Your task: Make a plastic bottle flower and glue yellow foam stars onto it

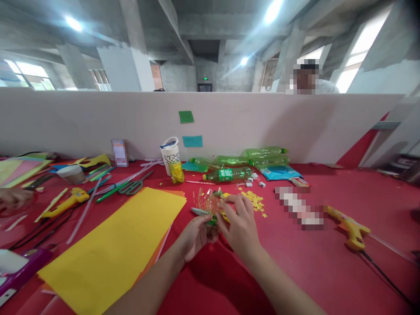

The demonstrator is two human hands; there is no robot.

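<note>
Near the middle of the red table, my left hand point(199, 234) is closed around the green capped neck of a cut plastic bottle piece point(210, 201). Clear curved strips fan out from that piece, away from me. My right hand point(240, 218) is bent over the same piece from the right, its fingertips at the neck; whether they grip it is hard to tell. Yellow paper stars point(254, 200) lie just beyond my right hand. A stack of yellow sheets point(114, 245) lies to the left of my left hand.
Green bottles point(229, 175) lie at the white partition point(229, 127), beside a patterned cup point(170, 157). Yellow glue guns lie at right point(356, 232) and left point(70, 201). Scissors point(131, 187) sit behind the sheets. Another person's hand point(15, 199) is at far left; a person stands beyond the partition.
</note>
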